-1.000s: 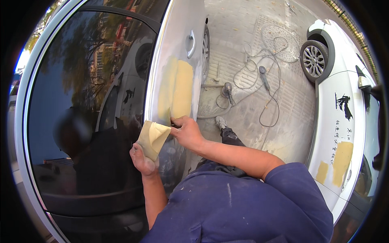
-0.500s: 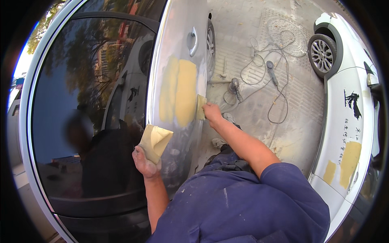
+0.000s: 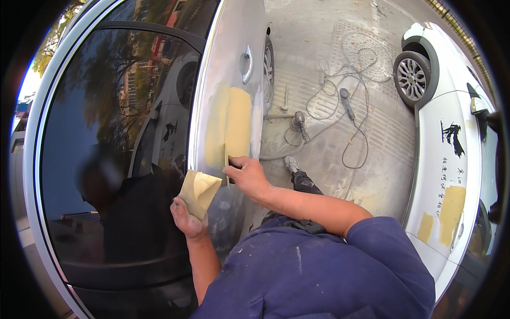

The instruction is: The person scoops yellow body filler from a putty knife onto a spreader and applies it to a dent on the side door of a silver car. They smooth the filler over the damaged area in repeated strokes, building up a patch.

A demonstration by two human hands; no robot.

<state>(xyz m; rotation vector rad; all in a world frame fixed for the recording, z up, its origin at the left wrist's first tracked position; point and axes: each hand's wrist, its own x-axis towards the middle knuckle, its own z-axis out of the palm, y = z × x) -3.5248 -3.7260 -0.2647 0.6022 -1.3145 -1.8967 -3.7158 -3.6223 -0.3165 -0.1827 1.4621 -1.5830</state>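
My left hand (image 3: 188, 219) grips a flat putty board (image 3: 187, 187) with a heap of pale yellow body filler (image 3: 206, 187) on it, beside the dark car window. My right hand (image 3: 251, 178) is closed on a thin putty spreader (image 3: 227, 169), seen nearly edge-on against the silver car door (image 3: 254, 37). The spreader stands at the lower part of a yellow filler patch (image 3: 239, 119). That patch is a broad upright band, with a thinner, blurrier band along its left side. A sanded, greyish area surrounds them.
The door handle (image 3: 247, 65) sits beyond the patch. On the dusty ground lie a sander (image 3: 299, 122) with a hose, another corded power tool (image 3: 347, 103) and tangled cable. A white car (image 3: 433, 143) with yellow filler patches stands on the right.
My right hand and the spreader have moved left from the door's right edge onto the lower filler patch, and the spreader has turned edge-on. My left hand still holds the board at nearly the same place.
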